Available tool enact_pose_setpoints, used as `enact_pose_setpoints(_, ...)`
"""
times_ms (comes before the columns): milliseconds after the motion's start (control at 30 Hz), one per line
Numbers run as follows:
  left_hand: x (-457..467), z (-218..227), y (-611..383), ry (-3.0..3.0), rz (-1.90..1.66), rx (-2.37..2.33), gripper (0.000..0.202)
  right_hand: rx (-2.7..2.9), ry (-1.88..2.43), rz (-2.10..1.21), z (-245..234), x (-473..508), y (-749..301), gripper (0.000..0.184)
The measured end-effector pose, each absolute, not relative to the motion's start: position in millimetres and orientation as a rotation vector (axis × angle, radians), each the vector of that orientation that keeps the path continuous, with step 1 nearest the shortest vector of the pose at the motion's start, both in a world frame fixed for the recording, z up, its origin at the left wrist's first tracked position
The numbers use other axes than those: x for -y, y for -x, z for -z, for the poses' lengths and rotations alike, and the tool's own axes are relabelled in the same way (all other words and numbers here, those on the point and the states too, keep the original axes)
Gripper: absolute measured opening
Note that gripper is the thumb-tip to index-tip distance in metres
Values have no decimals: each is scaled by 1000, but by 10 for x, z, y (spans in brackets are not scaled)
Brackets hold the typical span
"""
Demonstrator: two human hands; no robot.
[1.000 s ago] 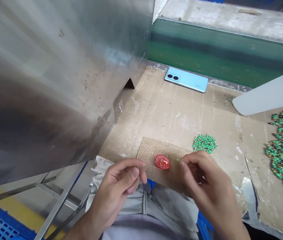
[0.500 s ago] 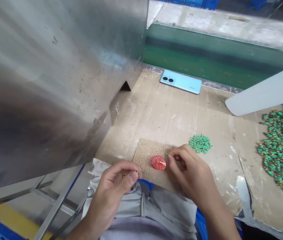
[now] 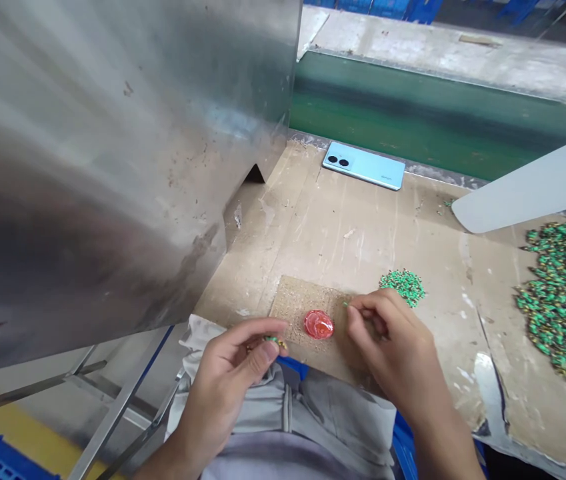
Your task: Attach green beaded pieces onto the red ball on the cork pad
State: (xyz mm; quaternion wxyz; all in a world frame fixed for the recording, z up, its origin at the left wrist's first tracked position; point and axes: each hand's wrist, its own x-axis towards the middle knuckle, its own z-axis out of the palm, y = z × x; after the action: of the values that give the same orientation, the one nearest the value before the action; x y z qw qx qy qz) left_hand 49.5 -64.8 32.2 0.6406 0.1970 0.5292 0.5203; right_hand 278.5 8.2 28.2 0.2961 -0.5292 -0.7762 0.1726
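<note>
The left hand (image 3: 235, 367) clamps a green-and-yellow piece (image 3: 275, 341) in its fingers, the right hand (image 3: 395, 337) pinches a tiny green part (image 3: 346, 304) near red paste (image 3: 318, 325), the two apart, with a green pile (image 3: 403, 287) left on the counter (image 3: 327, 247).

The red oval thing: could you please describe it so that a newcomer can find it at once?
On the brown worktable, find the small speckled board at the near edge. On it, between left hand and right hand, lies the glossy red oval. Its colour sets it apart from the green pile nearby.
</note>
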Motion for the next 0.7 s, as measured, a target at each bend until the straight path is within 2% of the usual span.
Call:
enact_pose_setpoints(100,647,-336,-524,-506,-1223,-1118,14,1955,1376,-479,-396,14,-2810,10)
enact_pose_setpoints(233,651,-400,-575,-704,-1262,-1114,7,1851,1197,-778,-530,243,-2761,11)
enact_pose_setpoints(433,719,-526,-638,-992,-1252,-1264,16,1764,995,-1138,-554,462,-2602,16)
enact_pose_setpoints(567,739,-543,-659,-1169,-1282,-1274,8,1760,958,-1227,-537,497,-2534,14)
enact_pose_setpoints(700,742,-519,-659,-1243,-1294,-1245,10,1759,984,-1250,-561,513,-2505,13)
